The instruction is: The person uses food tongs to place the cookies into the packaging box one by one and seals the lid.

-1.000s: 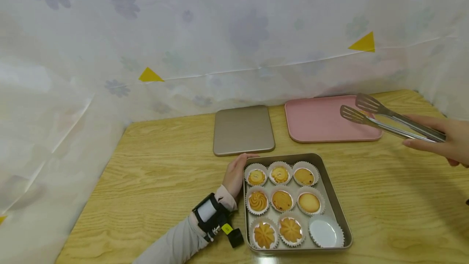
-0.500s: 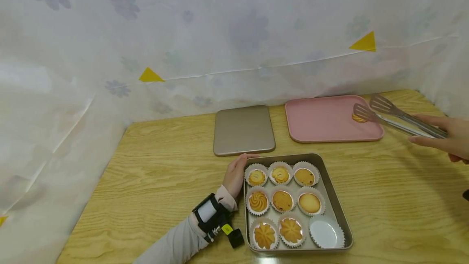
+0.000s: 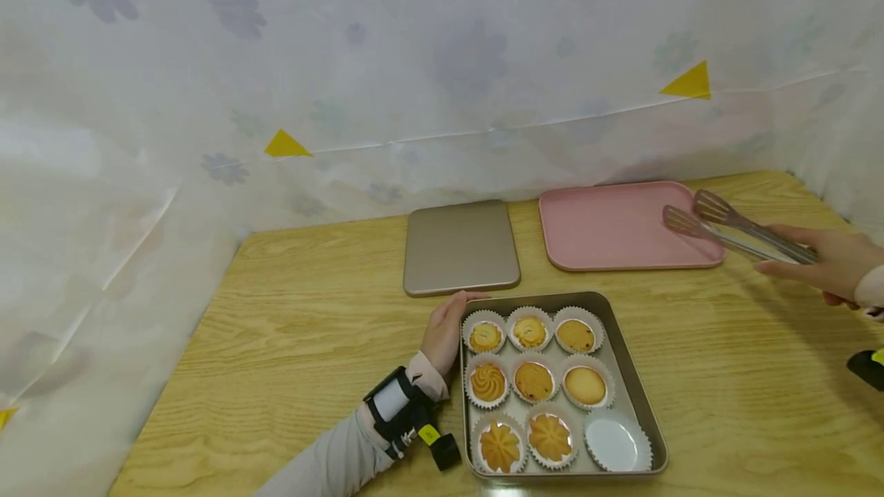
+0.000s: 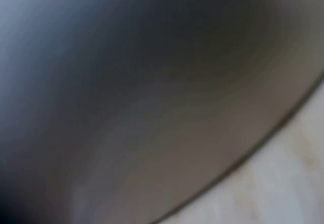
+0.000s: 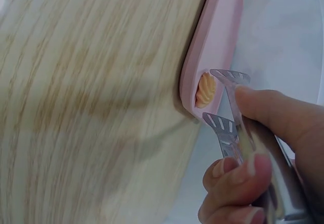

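Note:
My right hand [image 3: 825,255] holds metal tongs [image 3: 749,236] with slotted ends, which are spread apart over the right end of the pink tray [image 3: 601,228]. In the right wrist view a swirled cookie [image 5: 206,90] lies in the tray's end, close by the tongs' tips; in the head view the tongs hide it. My left hand [image 3: 442,332] lies along the left wall of a square baking pan [image 3: 634,374], its fingers bent round the far corner. Inside are several cookies [image 3: 533,380] in paper cups, plus one bare cup [image 3: 617,442]. The left wrist view is a dark blur.
A flat grey-brown square lid or tray [image 3: 461,248] lies behind the pan, left of the pink tray. Everything stands on a wood-grain table [image 3: 311,328]. A flowered sheet [image 3: 428,44] with yellow tape marks hangs along the back and sides.
The tongs swung right, uncovering the cookie on the pink tray, then came down and slightly left over it, hiding it again in the head view. My left hand stayed put.

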Demonstrator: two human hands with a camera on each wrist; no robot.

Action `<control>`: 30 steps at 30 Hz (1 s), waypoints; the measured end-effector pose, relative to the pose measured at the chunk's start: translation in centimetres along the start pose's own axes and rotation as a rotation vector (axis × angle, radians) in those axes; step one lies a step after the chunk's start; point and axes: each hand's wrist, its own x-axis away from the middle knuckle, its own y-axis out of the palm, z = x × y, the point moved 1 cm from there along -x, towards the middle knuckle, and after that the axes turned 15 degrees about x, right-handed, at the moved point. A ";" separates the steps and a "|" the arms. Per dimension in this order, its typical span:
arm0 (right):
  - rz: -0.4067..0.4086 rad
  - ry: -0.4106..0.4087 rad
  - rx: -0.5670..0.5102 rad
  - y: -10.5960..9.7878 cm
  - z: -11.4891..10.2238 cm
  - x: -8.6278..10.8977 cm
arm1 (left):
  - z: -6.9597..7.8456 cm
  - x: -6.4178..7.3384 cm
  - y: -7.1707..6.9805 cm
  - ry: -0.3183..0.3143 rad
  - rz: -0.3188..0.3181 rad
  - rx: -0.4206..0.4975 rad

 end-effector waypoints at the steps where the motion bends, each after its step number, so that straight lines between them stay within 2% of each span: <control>1: -0.006 0.002 0.001 0.1 0.0 -0.1 | 0.0 0.0 0.0 -0.002 0.002 0.001; 12: -0.052 -0.005 -0.031 0.4 -0.6 -0.5 | 0.0 -0.1 0.0 0.002 0.002 0.003; 30: 0.030 -0.066 0.005 0.9 -0.9 -0.2 | -0.1 -0.2 0.0 -0.001 0.001 0.013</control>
